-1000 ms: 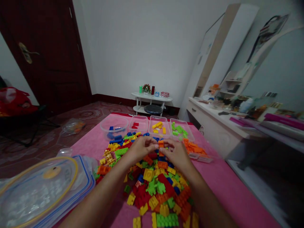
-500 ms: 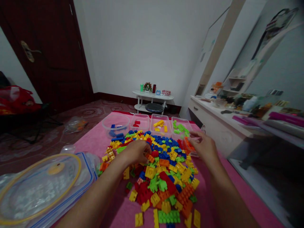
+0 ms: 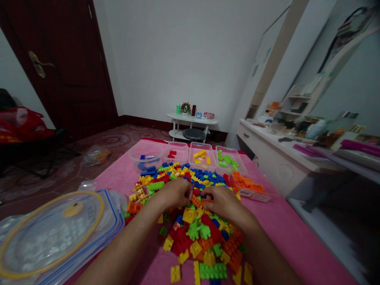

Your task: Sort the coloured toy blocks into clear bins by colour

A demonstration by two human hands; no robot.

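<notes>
Head view: a mixed heap of red, yellow, blue, green and orange toy bricks with studs [image 3: 196,215] covers the middle of a pink cloth-topped table [image 3: 276,233]. Along the far edge, from left to right, stand a round clear plastic bowl [image 3: 147,147] with blue bricks and three clear rectangular plastic boxes: the first [image 3: 180,148] with red bricks, the second [image 3: 194,148] with yellow, the third [image 3: 238,153] with green. A further clear plastic box [image 3: 255,195], with orange bricks, sits to the right of the heap. The one-colour contents suggest that the containers keep colours apart; their positions around the heap appear chosen for reach from the near side. Clear plastic packaging with blue edge lines [image 3: 114,215] lies at the left, well apart from the right-hand box.

Both bare hands are lowered to the heap, presumably to get at individual bricks. The left hand [image 3: 178,192] has its fingers curled downward beside a studded orange brick [image 3: 196,201], which lies just right of the fingertips; whether they pinch it cannot be told. The right hand [image 3: 222,201] is partly open, thumb nearer than the fingers, with a smooth-sided orange brick [image 3: 207,202] between them; firm contact cannot be confirmed.
</notes>
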